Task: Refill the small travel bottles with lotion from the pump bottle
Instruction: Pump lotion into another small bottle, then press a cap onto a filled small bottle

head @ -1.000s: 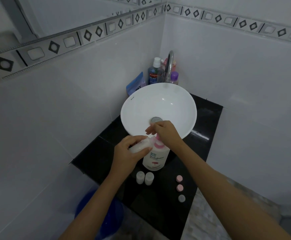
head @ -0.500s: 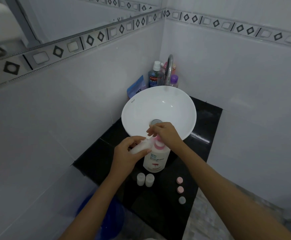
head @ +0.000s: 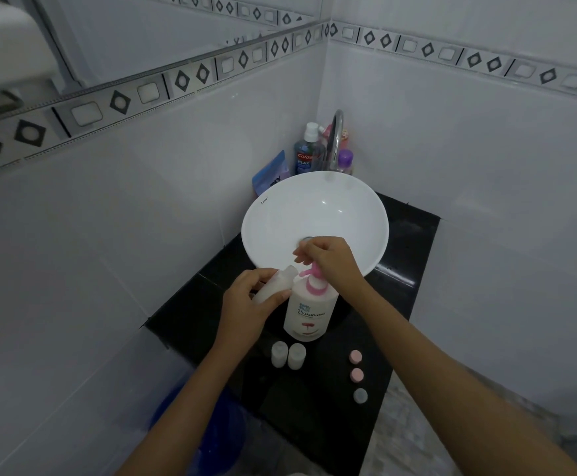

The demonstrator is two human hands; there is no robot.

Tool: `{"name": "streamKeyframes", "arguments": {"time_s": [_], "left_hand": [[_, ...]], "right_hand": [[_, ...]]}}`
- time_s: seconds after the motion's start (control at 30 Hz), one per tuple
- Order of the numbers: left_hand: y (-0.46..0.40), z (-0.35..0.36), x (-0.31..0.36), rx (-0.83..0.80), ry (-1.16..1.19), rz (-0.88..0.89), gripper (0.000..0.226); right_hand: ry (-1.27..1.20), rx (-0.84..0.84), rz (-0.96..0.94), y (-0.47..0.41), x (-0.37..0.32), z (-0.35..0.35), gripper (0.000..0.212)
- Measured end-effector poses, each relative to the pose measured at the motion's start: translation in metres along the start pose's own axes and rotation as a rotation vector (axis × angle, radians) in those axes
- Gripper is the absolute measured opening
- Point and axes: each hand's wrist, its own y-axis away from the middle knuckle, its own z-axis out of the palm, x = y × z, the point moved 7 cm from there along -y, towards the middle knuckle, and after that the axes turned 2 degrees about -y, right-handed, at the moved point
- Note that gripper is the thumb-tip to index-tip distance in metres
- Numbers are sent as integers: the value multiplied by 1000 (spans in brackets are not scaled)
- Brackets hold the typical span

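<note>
Right, the left hand is wrapped around a small travel bottle, tilted, its open mouth up against the pink nozzle of the pump bottle. Just beside it, the right hand sits on top of the pink pump head, fingers curled down over it. That pump bottle stands upright on the black counter, right under both hands. Nearer the person than the left hand, two more small bottles stand side by side, uncapped. Off below the right hand, three loose caps lie in a row, two pink, one pale. Beyond the hands sits the white basin, with a tap and toiletries behind.
</note>
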Motion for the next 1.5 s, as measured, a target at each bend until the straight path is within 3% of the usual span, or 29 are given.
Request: {"name": "streamKeyframes", "arguments": {"time_s": [0.47, 0.73, 1.07, 1.2, 1.4, 1.5], "left_hand": [[8, -1, -7, -18, -2, -20, 31], [20, -2, -15, -26, 10, -36, 30], [49, 3, -27, -94, -9, -79, 30], [60, 10, -32, -153, 10, -106, 29], [71, 19, -27, -223, 26, -114, 29], [74, 21, -24, -244, 27, -112, 30]], "right_hand": [[-159, 35, 33, 3, 2, -10, 24], [-23, 77, -24, 19, 8, -29, 25], [-27, 298, -12, 89, 50, -66, 16], [186, 268, 126, 100, 103, -62, 15], [857, 30, 347, 98, 173, -49, 36], [950, -51, 435, 96, 187, -44, 33]]}}
